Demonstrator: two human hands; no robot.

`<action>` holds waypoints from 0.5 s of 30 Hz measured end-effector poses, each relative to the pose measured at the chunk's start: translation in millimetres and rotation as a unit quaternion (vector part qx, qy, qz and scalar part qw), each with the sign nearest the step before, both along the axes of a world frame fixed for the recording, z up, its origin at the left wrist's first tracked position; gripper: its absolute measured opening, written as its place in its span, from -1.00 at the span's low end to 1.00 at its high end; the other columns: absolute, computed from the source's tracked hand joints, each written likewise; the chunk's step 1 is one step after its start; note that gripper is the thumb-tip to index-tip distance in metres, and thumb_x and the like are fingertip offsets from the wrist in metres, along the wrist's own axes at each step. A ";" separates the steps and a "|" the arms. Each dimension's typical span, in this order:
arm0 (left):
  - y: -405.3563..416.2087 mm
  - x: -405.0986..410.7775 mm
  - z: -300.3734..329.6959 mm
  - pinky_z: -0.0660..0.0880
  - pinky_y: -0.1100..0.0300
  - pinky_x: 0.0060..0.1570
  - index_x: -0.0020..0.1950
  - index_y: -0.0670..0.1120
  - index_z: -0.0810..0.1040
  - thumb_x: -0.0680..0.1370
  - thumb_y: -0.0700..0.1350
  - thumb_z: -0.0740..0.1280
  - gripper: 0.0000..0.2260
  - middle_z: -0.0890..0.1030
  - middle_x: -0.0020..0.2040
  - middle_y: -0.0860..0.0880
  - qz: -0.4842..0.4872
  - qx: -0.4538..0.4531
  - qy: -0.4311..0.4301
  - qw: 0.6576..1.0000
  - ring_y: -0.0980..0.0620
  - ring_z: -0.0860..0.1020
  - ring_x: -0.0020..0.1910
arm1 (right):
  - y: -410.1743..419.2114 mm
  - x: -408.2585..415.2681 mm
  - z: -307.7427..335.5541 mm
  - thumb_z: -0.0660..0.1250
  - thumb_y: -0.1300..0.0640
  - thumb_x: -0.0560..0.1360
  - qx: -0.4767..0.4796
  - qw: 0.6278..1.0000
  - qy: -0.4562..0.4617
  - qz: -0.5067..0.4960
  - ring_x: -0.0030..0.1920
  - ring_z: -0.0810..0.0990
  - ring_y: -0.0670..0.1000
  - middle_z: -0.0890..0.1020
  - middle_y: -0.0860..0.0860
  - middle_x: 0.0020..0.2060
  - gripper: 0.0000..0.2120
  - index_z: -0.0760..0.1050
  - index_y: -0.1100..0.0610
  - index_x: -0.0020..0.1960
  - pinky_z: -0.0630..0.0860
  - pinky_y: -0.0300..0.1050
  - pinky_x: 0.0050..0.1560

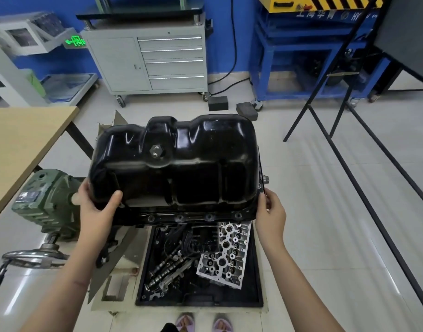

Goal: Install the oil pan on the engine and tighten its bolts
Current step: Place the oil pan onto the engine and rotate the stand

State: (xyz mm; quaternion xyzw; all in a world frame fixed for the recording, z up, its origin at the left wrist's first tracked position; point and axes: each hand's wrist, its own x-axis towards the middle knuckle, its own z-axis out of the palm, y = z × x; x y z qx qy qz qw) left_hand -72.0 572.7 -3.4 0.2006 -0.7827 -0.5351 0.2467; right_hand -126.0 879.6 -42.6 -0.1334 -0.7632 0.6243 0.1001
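Above the black floor tray (257, 271) of engine parts, glossy black stamped-steel oil pan (177, 164) held bulged side up, long axis left to right, bolt-hole flange nearest, left hand (96, 212) curled round its left end, right hand (271, 213) pinching its right flange edge.

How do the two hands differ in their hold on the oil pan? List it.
The left hand wraps the black oil pan's left corner, thumb lying over its domed wall; the right hand pinches only the thin flange edge at the pan's right end. The left hand sits beside the green gearbox; the right hand sits over bare floor. Both grip the pan.
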 end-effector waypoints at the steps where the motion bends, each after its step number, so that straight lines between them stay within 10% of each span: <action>1: 0.0 0.7 0.8 0.30 0.14 0.22 0.42 -0.09 0.18 0.49 -0.08 0.33 -0.44 0.37 0.28 -0.01 -0.007 0.006 0.004 1.000 0.03 0.36 0.26 | -0.2 0.4 0.0 0.15 0.17 0.59 -0.001 1.000 -0.001 -0.001 -0.08 0.52 -0.18 0.57 -0.10 -0.07 -0.75 0.48 0.18 0.21 0.35 -0.60 -0.16; 15: -4.5 7.9 0.7 0.35 0.18 0.22 0.33 0.13 0.25 0.36 0.16 0.35 -0.41 0.42 0.21 0.13 -0.052 0.024 0.020 0.998 0.26 0.42 0.17 | -8.3 0.4 5.3 0.10 0.17 0.60 -0.020 0.999 -0.006 -0.036 0.10 0.49 -0.05 0.53 -0.02 0.06 -0.72 0.43 0.17 0.26 0.34 -0.26 0.07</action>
